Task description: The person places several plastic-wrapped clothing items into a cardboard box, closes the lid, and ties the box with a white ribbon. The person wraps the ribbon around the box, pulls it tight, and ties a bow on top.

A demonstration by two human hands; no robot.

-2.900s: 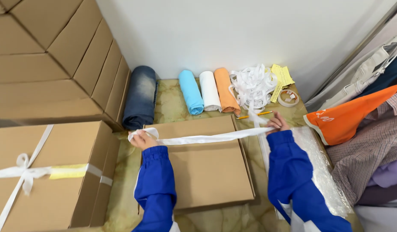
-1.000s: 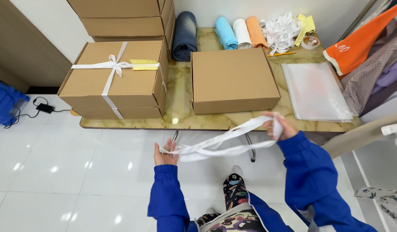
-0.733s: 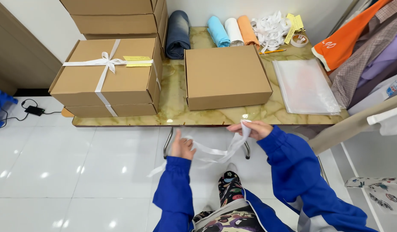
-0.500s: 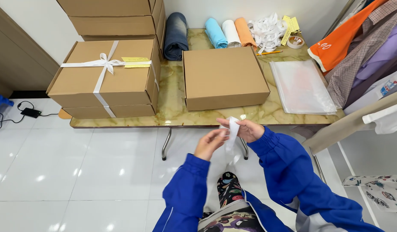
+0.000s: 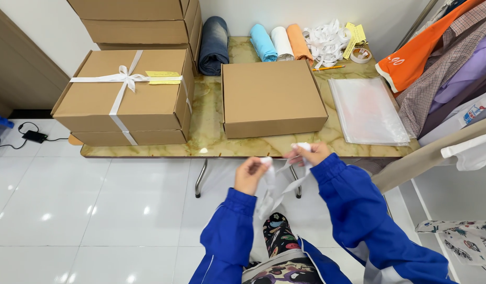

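White glossy floor tiles [image 5: 96,210] run under a marble-patterned table [image 5: 211,131] pushed against a pale wall. At the table's left end sits a cardboard box tied with white ribbon [image 5: 130,94], its bow near the top edge and a yellow tag beside it, with more plain boxes stacked behind. Next come a rolled pair of dark jeans [image 5: 214,44] and three rolled cloths in blue, white and orange. A plain closed cardboard box [image 5: 272,97] lies at the middle of the table, with a heap of loose white ribbon [image 5: 324,42] behind it and clear plastic bags [image 5: 366,110] to its right; clothes hang at the far right. In front of the table edge, both blue-sleeved arms are raised. The left hand [image 5: 252,173] is closed around one part of a white ribbon [image 5: 277,181], and the right hand [image 5: 308,153] pinches another part of it between its fingertips. Between the hands the ribbon sags in loops, so its length runs roughly left to right, rising toward the right, while loose tails hang down toward the person's lap.
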